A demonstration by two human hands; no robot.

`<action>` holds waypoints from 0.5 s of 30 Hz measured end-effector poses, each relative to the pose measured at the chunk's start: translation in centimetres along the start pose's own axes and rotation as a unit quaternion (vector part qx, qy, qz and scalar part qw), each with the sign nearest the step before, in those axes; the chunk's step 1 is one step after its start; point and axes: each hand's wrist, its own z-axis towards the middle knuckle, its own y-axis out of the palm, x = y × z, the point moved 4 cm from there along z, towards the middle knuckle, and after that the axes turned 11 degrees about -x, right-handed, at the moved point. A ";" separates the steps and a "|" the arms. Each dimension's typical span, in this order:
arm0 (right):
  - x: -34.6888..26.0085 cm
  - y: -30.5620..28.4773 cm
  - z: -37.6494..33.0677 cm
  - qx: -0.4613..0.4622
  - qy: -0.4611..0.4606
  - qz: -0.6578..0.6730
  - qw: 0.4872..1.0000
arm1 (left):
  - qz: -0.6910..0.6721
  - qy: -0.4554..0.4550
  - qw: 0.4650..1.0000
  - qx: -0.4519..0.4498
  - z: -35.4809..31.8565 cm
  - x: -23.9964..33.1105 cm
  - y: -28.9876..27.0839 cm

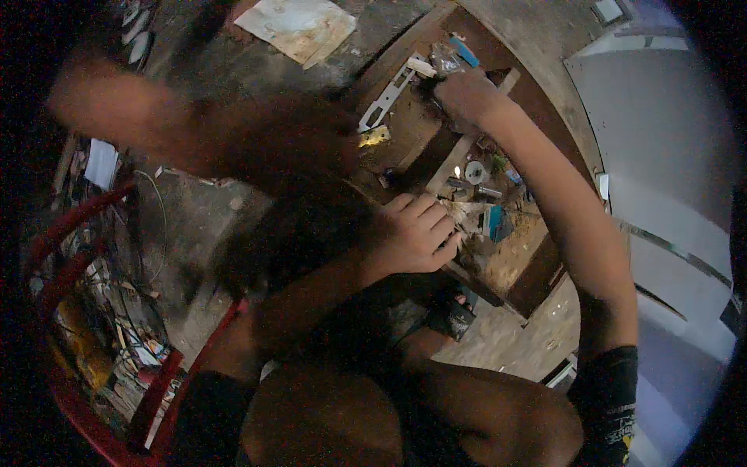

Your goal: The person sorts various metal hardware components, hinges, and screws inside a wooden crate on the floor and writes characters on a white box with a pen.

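Work appears unfinished — a long white slotted strip (pixel 401 78) lies loose at ten o'clock on the brown wooden tabletop (pixel 533 232) — with the curled left hand (pixel 419 233) at seven, the right hand (pixel 467 95) beside a translucent plastic-like piece (pixel 445 58) at twelve, both grips indiscernible.

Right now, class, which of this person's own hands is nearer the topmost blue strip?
Right. The right hand is just below the blue strip in the picture; the left hand is much farther down.

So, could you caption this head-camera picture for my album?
At a cluttered wooden worktop: the right hand near a pale slotted strip, the left hand curled by the edge.
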 end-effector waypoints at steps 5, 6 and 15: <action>-0.1 -0.2 -2.7 0.013 0.020 0.099 0.995 | 0.019 -0.009 1.000 0.018 -0.3 0.2 0.1; -0.2 -0.2 -3.3 0.043 0.028 0.090 0.995 | 0.016 -0.007 0.999 0.028 -0.3 0.1 0.1; 3.8 -1.2 -6.1 0.228 0.210 0.059 0.949 | -0.004 0.002 1.000 0.017 0.0 0.0 0.2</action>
